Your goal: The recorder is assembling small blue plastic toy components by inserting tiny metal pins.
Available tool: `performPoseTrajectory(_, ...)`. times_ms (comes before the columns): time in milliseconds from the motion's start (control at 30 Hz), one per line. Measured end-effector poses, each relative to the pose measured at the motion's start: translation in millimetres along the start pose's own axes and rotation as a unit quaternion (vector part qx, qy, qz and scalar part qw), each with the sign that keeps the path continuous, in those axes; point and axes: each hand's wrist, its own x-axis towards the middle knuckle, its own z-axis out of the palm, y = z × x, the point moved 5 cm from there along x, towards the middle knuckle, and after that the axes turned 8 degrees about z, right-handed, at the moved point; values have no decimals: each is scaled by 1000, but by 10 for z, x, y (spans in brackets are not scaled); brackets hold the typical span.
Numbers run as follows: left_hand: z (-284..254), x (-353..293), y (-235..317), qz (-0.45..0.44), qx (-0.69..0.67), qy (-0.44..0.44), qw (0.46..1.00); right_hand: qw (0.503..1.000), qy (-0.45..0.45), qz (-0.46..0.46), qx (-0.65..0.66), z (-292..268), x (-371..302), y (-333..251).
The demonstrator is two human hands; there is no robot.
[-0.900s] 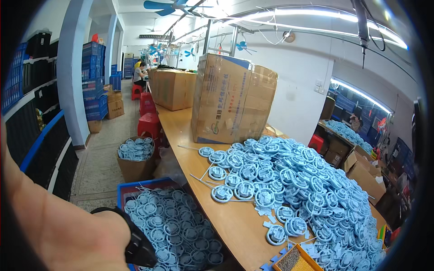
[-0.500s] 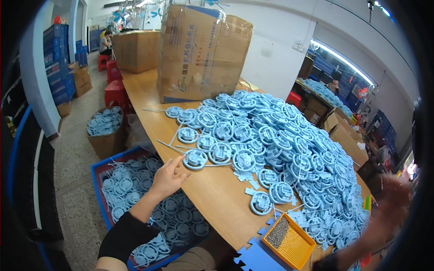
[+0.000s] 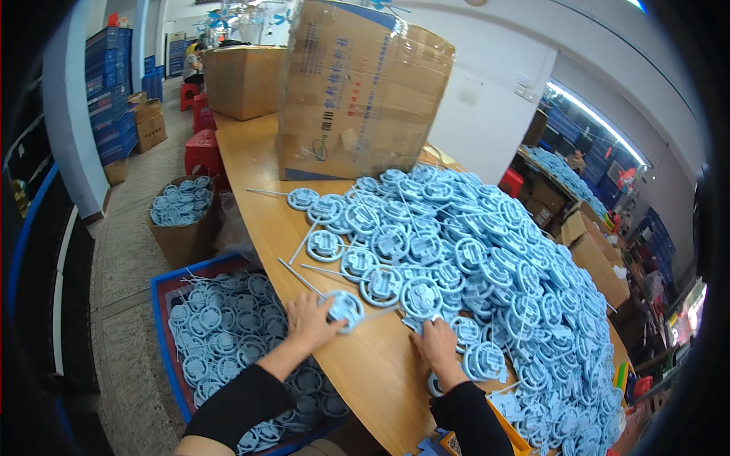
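Note:
My left hand (image 3: 310, 323) is at the table's near edge, its thumb and fingers closed on the rim of a light-blue round plastic part (image 3: 346, 310). That part is tilted, and thin sticks lie beside it. To its right, my right hand (image 3: 437, 346) has its fingers drawn together at the small flat light-blue pieces (image 3: 413, 325) in front of the heap; its fingertips are partly hidden. A large heap of matching round parts (image 3: 494, 258) covers much of the wooden table (image 3: 365, 361).
A big cardboard box (image 3: 357, 99) stands behind the heap. Below left, a blue-rimmed crate (image 3: 171, 357) and a carton (image 3: 182, 239) hold similar parts. By my right forearm is a yellow tray (image 3: 508, 425), partly covered. A person (image 3: 194, 67) sits far back.
My right hand has come in from the far right to the small pieces. My left hand has moved right and taken hold of the round part, which is now tilted.

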Motion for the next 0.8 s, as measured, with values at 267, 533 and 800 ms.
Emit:
performPoseTrajectory(267,-19,-791,357,118,-60,56,990,982,81,-42,166,-424,-327,291)
performPoseTrajectory(533,-64,-1126,318,62,-138,18,988,975,15,-38,220,-2173,-1261,145)
performPoseTrajectory(800,56,-1310,94,-157,-211,51,964,975,37,41,214,-2524,-2456,285)
